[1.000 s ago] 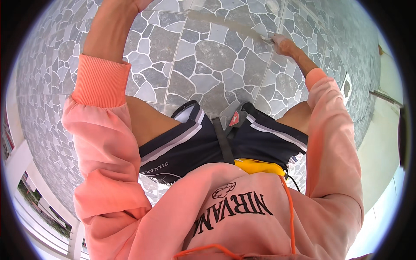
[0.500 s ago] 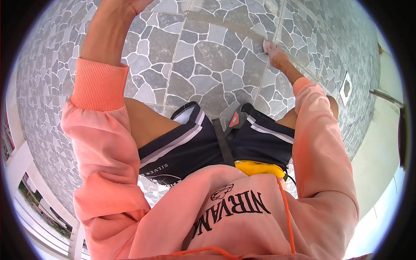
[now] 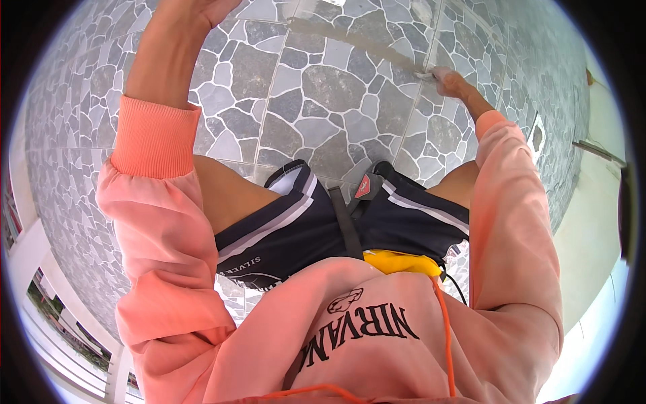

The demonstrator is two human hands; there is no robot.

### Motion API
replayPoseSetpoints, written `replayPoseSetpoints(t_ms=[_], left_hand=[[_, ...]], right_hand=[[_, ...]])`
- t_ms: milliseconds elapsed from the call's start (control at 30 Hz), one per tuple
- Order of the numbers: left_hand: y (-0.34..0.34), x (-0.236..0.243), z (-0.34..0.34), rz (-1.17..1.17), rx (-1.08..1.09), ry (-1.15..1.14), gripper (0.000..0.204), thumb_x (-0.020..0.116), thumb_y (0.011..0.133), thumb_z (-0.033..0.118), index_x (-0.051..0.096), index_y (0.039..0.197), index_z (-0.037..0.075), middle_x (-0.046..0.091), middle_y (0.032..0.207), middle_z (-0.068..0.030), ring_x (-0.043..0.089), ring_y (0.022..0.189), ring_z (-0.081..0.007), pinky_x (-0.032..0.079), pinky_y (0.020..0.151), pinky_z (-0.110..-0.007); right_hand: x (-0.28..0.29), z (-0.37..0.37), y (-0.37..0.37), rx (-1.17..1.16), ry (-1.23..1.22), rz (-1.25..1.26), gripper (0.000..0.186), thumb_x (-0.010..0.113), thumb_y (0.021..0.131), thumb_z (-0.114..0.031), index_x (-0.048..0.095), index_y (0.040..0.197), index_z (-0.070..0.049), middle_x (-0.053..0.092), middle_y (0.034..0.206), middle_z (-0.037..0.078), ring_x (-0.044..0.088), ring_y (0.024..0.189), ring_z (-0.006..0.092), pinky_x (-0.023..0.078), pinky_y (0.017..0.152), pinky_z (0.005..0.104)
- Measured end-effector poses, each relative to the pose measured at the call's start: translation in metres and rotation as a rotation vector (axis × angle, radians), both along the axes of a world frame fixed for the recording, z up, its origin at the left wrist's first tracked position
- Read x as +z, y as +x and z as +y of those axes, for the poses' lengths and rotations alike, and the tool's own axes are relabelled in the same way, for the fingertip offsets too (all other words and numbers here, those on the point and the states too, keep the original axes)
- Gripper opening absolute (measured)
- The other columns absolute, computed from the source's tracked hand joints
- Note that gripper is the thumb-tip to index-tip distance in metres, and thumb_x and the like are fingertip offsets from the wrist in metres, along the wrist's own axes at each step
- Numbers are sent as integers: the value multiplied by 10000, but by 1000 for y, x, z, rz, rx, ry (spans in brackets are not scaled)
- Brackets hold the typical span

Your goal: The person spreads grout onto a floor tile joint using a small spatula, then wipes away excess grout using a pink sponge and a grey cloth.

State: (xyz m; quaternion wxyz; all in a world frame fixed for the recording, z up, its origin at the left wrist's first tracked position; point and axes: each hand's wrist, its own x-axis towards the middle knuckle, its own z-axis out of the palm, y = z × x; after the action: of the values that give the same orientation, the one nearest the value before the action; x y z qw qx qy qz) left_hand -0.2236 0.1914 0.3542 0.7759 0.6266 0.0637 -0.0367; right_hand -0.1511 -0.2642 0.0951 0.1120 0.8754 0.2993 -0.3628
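Observation:
My right hand (image 3: 449, 81) is closed around a small pale flat piece (image 3: 424, 75), whose kind I cannot make out. That piece rests on the stone-patterned tile floor (image 3: 333, 87) at the right end of a grey-brown smeared streak (image 3: 353, 40). The streak runs from the upper middle down to the right, across a tile joint. At the top edge my left hand (image 3: 217, 9) is only partly visible, left of the streak. Its fingers lie beyond the frame, so their hold is hidden.
A square drain cover (image 3: 536, 138) is set in the floor at the right. Beyond it rises a pale wall (image 3: 582, 209). White railings (image 3: 74, 350) stand at the lower left. A black strap (image 3: 346, 225) and a yellow cloth-like item (image 3: 402, 262) lie by my lap.
My right hand has moved to the right with the pale piece, and its forearm has swung outward. My left arm has barely shifted.

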Motion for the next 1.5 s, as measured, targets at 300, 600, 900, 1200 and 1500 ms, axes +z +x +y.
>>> replayPoseSetpoints(t_ms=[300, 600, 900, 1200, 1500], left_hand=[[16, -21, 9, 32, 17, 32, 202, 526, 913, 66, 591, 1076, -35, 642, 926, -84, 613, 782, -143, 519, 639, -266], [15, -11, -16, 31, -44, -36, 203, 513, 914, 81, 601, 1047, -45, 634, 879, -83, 597, 739, -144, 499, 615, -270], [20, -15, -11, 36, -63, 74, 187, 520, 914, 94, 600, 1042, -17, 614, 854, -45, 569, 730, -107, 480, 604, -251], [-11, 16, 11, -2, 99, 7, 288, 522, 923, 80, 563, 1172, -58, 646, 939, -55, 608, 778, -91, 501, 653, -217], [-38, 32, 41, -181, 157, -89, 323, 516, 921, 74, 539, 1206, -76, 655, 976, -77, 623, 781, -91, 514, 657, -204]], right_hand=[[0, -1, -22, -451, 243, -94, 375, 552, 750, -234, 616, 991, 45, 658, 997, 273, 630, 980, 424, 495, 849, 450], [-26, 20, -22, -881, 139, -203, 451, 546, 737, -306, 670, 997, 41, 653, 1040, 285, 634, 982, 427, 495, 859, 448], [-38, 23, -12, -847, 526, -180, 449, 581, 774, -333, 658, 1002, 47, 664, 899, 277, 667, 880, 364, 485, 763, 446], [-43, 42, -27, -885, 157, -412, 491, 563, 742, -318, 655, 1070, 35, 654, 1045, 293, 644, 999, 411, 494, 900, 437], [-37, 145, -14, -789, 225, -405, 399, 569, 742, -281, 684, 970, 26, 672, 1010, 260, 643, 988, 403, 503, 882, 428]])
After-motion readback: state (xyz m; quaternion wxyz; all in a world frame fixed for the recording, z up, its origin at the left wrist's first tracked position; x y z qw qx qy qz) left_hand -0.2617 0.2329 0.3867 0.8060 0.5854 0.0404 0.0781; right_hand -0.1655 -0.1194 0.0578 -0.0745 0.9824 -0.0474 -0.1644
